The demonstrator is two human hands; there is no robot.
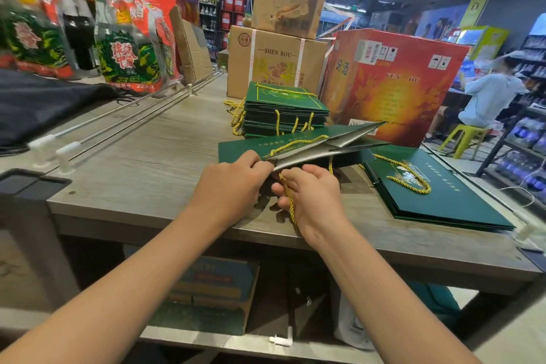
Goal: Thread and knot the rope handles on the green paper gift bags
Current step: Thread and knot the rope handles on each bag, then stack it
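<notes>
1. Both hands meet just above the near edge of the tabletop (pixel 141 162), at the mouth of a flat green bag (pixel 298 143).
2. Left hand (pixel 233 183) pinches the bag's near corner, fingers curled over the green face and the pale inner fold.
3. Right hand (pixel 310 195) sits just beside the left, under the bag's edge, fingers curled round a gold rope (pixel 291 204).
4. That rope runs from the bag's mouth down through the right fist and hangs past the wrist, over the tabletop's edge.
5. A second loop of gold rope (pixel 298 143) lies along the bag's top face.
6. The bag is held tilted, its far end raised and spread open, pointing away to the right.
7. Behind it stands a stack (pixel 285 109) of folded green bags with rope handles hanging down the front.
8. To the right of the hands lies a flat pile (pixel 443 204) of green bags, a rope handle looped on top.
9. Cardboard boxes (pixel 274 62) and a red carton (pixel 393 83) stand at the tabletop's far side.
</notes>
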